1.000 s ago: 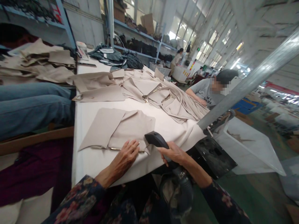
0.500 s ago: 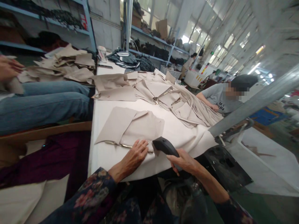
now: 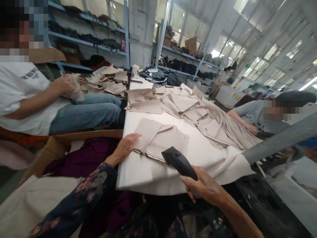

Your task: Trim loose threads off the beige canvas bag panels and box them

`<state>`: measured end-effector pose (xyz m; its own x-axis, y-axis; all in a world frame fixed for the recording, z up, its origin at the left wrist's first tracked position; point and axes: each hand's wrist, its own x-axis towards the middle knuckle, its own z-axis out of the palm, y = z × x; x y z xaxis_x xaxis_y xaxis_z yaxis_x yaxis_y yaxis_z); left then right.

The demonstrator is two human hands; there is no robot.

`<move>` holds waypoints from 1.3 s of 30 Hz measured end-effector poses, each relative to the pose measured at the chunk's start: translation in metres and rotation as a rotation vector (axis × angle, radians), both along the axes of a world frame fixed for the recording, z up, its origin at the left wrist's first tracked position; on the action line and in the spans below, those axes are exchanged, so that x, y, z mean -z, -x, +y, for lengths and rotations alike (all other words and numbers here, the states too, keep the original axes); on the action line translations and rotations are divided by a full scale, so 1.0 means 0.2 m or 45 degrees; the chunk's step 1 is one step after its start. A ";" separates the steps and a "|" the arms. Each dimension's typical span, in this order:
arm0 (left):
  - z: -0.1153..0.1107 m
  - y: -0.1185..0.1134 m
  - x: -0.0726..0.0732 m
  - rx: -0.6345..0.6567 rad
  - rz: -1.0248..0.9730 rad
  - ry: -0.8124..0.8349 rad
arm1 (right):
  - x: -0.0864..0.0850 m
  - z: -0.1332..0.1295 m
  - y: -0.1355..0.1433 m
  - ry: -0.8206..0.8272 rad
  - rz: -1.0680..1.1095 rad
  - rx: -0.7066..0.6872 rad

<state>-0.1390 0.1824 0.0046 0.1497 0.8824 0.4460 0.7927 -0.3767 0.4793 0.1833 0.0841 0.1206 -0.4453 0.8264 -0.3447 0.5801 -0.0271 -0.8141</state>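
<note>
In the head view, the left hand (image 3: 125,147) is touching the beige fabric panel (image 3: 147,132) just right of it, whether pinching I cannot tell; the right hand (image 3: 204,185) is clasping a black hand tool (image 3: 178,160), apparently working the metal zipper (image 3: 155,158) between them, next calling for steadied cloth.

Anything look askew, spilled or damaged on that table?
Nothing looks clearly spilled or damaged. What looks askew is the white cloth table cover: toward its right end it bunches into folds instead of lying flat. The beige fabric piece with the gold-toned metal zipper, by the black curved handheld tool, looks fairly smooth.
</note>
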 end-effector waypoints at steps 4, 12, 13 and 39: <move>0.00 0.05 0.05 0.220 0.248 0.003 | 0.02 0.00 0.12 0.021 -0.005 -0.067; -0.17 -0.11 0.02 0.142 0.297 -0.048 | 0.08 -0.14 0.23 -0.023 -0.087 -0.091; -0.18 -0.12 0.02 0.137 0.300 -0.050 | 0.09 -0.16 0.23 -0.037 -0.099 -0.089; -0.07 -0.32 -0.09 -0.032 -0.169 0.566 | 0.03 -0.11 0.00 -0.001 -0.077 0.071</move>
<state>-0.0745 0.1679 0.0226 0.0930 0.9949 0.0378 0.7199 -0.0935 0.6877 0.1836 0.0617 0.1144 -0.3769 0.8497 -0.3688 0.6258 -0.0599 -0.7777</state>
